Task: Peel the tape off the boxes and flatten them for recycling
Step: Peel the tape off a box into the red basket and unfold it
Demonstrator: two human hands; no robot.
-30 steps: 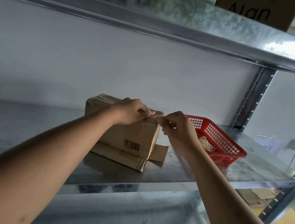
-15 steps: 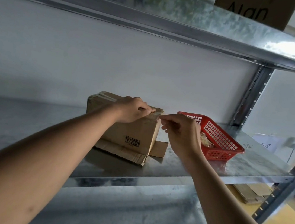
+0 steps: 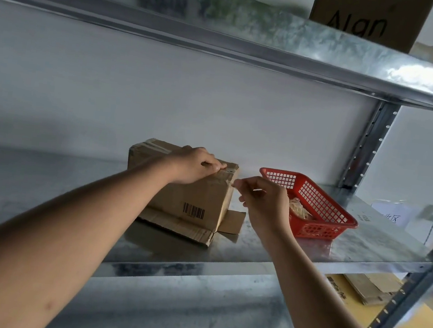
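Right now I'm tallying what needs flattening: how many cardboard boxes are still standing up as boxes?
2. One taped box stands on the middle shelf under the left hand; one lettered box stands on the top shelf. Others may be hidden.

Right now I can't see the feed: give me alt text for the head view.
On a metal shelf, the left hand holds down a cardboard box while the right hand pinches tape at its top corner. A red basket sits right of the box.
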